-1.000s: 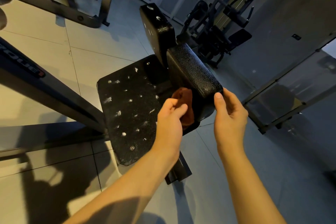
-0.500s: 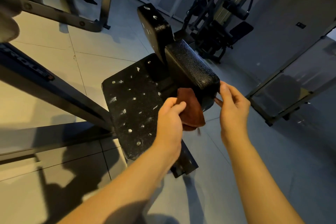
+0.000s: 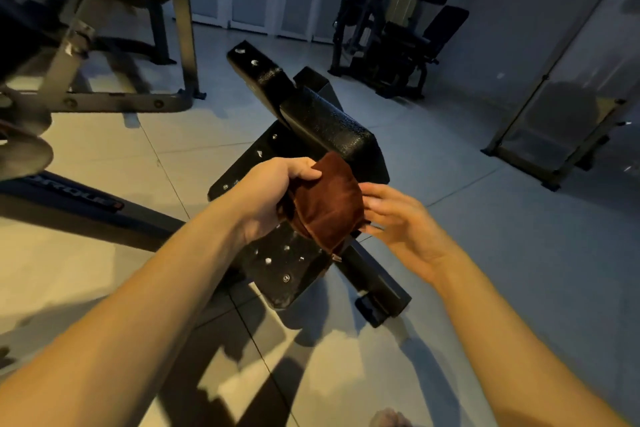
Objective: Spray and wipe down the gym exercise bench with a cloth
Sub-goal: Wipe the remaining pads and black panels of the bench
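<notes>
Gripping brown cloth (image 3: 325, 208) with left hand (image 3: 273, 194), mid-frame, over black bench (image 3: 332, 128) — touching cloth edge with right hand (image 3: 401, 218), fingers loose.

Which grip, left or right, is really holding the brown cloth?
The left grip: its fingers curl round the top of the cloth. The right grip only reaches to the cloth's edge, fingers nearly straight.
</notes>
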